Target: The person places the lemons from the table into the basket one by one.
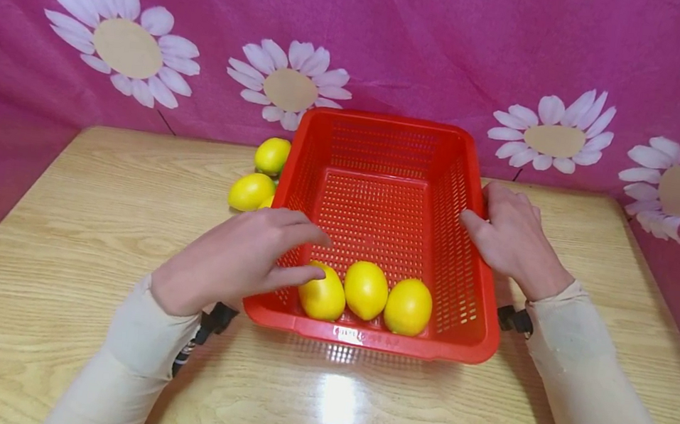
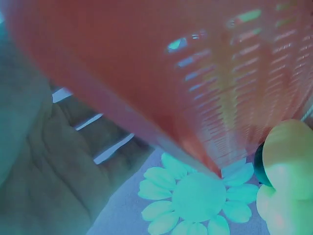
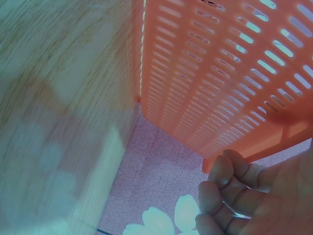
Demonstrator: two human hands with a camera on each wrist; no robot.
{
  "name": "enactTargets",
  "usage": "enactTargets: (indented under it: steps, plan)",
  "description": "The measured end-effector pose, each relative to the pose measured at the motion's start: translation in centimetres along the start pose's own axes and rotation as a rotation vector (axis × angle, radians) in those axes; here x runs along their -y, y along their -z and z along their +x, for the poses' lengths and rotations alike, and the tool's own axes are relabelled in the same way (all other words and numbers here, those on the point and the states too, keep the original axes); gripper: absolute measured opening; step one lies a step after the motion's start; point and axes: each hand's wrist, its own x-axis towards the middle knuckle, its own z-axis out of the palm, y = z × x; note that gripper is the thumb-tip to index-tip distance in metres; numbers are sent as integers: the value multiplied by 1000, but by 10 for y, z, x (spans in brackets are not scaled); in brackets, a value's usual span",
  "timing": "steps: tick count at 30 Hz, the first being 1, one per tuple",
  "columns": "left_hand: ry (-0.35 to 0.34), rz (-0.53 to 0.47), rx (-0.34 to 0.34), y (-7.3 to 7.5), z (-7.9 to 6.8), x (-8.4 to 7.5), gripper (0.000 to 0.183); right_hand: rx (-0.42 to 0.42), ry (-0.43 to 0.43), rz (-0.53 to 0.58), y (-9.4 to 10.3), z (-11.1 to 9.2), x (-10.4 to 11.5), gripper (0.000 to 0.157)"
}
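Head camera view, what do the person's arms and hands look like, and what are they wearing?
The left hand and right hand are bare, without gloves. Both arms wear long cream sleeves: the left sleeve and right sleeve fit closely and reach the wrist. A small black device shows at the left wrist and another at the right wrist.

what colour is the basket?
The basket is red all over; the head view shows it best.
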Motion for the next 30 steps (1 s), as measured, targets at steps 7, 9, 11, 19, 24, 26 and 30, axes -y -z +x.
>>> enactTargets:
  steps: [7,9,11,19,24,26,30]
  plan:
    - [7,-6,-41,5,-3,3,40,-12,6,-8,-1,1,-1,40]
    - [7,-9,-55,6,-3,5,40,-9,4,-6,-1,1,-1,41]
    - [7,-15,-69,7,-4,5,38,-6,0,-6,0,1,-1,41]
    - [0,-20,-113,10,-6,9,37,3,-8,-9,0,0,0,42]
    - [12,-5,-150,14,-8,10,38,13,-11,-10,1,0,0,43]
    - [9,-1,-174,15,-9,11,39,13,-10,-11,1,0,0,43]
    - [-10,5,-212,15,-9,14,38,15,-8,-7,0,1,0,43]
